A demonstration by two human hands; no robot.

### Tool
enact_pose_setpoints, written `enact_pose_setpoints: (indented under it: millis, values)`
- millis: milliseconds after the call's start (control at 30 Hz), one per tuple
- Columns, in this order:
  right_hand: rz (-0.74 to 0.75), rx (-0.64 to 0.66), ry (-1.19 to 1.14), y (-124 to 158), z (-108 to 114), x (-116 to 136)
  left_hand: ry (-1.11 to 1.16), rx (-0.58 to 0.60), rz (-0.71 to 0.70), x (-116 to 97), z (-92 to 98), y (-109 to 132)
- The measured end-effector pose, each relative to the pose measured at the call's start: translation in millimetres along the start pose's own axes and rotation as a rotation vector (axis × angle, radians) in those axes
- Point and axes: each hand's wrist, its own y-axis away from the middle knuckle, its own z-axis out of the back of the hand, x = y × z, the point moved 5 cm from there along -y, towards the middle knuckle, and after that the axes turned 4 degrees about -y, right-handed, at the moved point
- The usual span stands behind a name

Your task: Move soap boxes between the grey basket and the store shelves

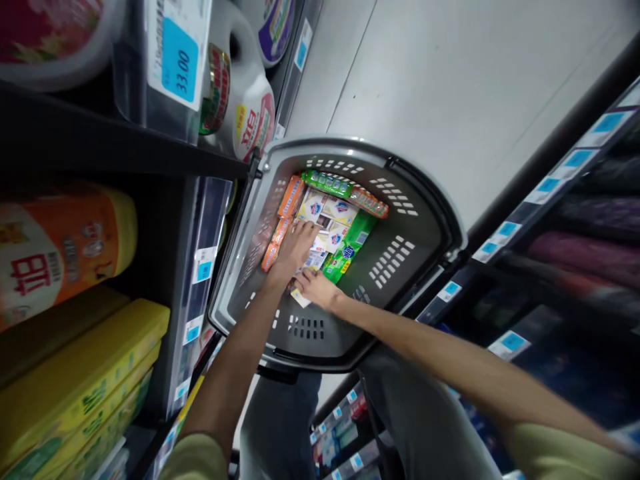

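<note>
A grey shopping basket (345, 347) stands in front of my legs, with several packs on its bottom. My left hand (299, 245) reaches into it and rests over the white soap boxes (340, 211), its fingers stretched out. Close beside it, my right hand (320, 288) has its fingers bent round a white and yellow soap box (301, 298); its fingertips are partly hidden. Orange-wrapped packs (291, 197) line the left side. A green pack (327, 183) lies along the far wall with another orange one, and a larger green pack (349, 250) lies right of the boxes.
Shelves with white detergent jugs (250, 100), an orange and white bottle (65, 250) and yellow packs (85, 360) stand close on the left. On the right runs a shelf with blue price tags (550, 183). Pale floor (425, 87) lies beyond the basket.
</note>
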Motion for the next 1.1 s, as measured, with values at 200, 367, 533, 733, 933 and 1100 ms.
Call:
enact_pose_setpoints:
  millis: [200,367,533,733,933,1100]
  values:
    - [0.002,0.062,0.215,74.2,61.5,-18.5,-0.01,0.01,-0.055,-8.3,-30.7,-17.0]
    - [-0.09,-0.079,0.343,46.5,95.0,-78.1,0.015,0.041,0.001,-0.2,-44.7,18.8]
    - [0.096,-0.104,0.409,-16.0,80.9,-106.9,0.099,0.052,0.194,-3.9,-66.8,106.2]
    - [0.353,0.082,0.571,-44.5,68.1,-118.2,0.594,-0.166,0.642,-8.9,-61.2,179.5]
    - [0.371,0.073,0.492,-48.7,72.3,-129.9,1.441,-0.275,0.851,-13.6,-54.6,188.5]
    - [0.284,0.047,0.41,-40.0,69.7,-127.3,1.947,-0.292,0.939,-34.8,-44.7,198.2]
